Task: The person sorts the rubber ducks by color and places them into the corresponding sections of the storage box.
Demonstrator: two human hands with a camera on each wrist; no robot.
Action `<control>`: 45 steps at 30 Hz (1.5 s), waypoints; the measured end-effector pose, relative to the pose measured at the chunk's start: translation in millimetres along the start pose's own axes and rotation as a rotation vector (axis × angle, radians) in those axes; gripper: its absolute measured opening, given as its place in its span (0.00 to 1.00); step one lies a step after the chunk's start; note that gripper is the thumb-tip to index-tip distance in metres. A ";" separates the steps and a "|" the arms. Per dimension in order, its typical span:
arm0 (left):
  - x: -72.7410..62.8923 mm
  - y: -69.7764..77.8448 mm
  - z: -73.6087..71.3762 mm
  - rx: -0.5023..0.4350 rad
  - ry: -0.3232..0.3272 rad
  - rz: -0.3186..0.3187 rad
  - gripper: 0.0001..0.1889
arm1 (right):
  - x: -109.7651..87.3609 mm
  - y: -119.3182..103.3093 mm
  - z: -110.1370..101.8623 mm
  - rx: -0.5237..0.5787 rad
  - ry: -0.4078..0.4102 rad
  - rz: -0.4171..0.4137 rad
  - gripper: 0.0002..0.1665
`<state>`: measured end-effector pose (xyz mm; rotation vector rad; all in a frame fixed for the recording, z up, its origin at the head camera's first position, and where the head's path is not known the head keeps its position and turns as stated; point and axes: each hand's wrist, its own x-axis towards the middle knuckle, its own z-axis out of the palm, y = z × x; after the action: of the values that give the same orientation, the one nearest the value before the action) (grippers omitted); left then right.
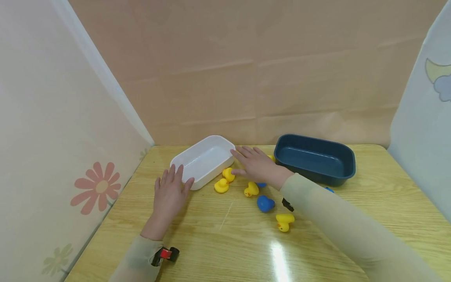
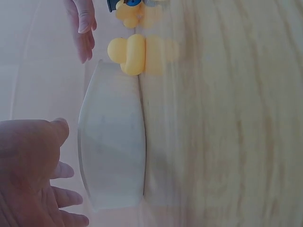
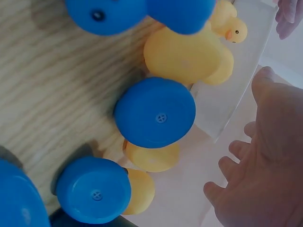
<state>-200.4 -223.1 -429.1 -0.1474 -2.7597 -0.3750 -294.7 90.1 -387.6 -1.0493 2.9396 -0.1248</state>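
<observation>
A white rectangular tub (image 1: 208, 160) stands angled on the table at the left. My left hand (image 1: 170, 196) is at its near left end, fingers spread and straight; whether it touches the rim I cannot tell. By the tub's right corner is my right hand (image 1: 258, 166), palm down with fingers extended, holding nothing. Two yellow rubber ducks (image 1: 222, 185) sit just right of the tub. Beneath and in front of the right hand lie another yellow duck (image 1: 251, 189) and a blue rubber duck (image 1: 265, 203). The left wrist view shows a gap between the left hand (image 2: 28, 175) and the tub's wall (image 2: 113, 142).
A dark blue tub (image 1: 313, 156) stands at the back right. One more yellow duck (image 1: 284, 221) lies on its side nearer the front. The right forearm (image 1: 338, 219) partly hides a blue thing (image 1: 329, 189). A papered wall (image 1: 253, 78) rises behind the table.
</observation>
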 end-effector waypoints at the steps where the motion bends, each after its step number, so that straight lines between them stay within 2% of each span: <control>1: -0.1 0.1 -0.3 0.000 -0.002 -0.002 0.36 | 1.0 -0.1 -1.0 0.000 -0.005 -0.002 0.51; 17: -1.3 2.8 0.1 0.014 0.006 -0.011 0.35 | 13.3 1.8 1.9 0.006 -0.121 0.046 0.51; 22: 1.1 3.3 1.2 0.006 -0.031 -0.028 0.36 | 7.7 1.5 -2.1 0.022 -0.127 0.050 0.49; 27: 9.7 0.8 3.2 -0.022 -0.107 -0.084 0.37 | 5.5 4.9 -2.4 0.024 -0.124 0.047 0.48; 31: 16.7 -2.4 6.9 -0.052 -0.142 -0.114 0.37 | 3.0 8.1 -1.1 0.026 -0.114 0.040 0.47; 40: 32.8 -10.0 17.2 -0.134 -0.198 -0.128 0.38 | -5.2 13.9 1.7 0.053 -0.100 0.036 0.47; 45: 40.7 -12.0 20.9 -0.166 -0.208 -0.125 0.37 | -11.3 16.0 2.8 0.075 -0.088 0.040 0.46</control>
<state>-247.0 -226.6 -436.4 -0.0581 -2.9484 -0.6575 -295.9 109.3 -391.8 -0.9596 2.8518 -0.1821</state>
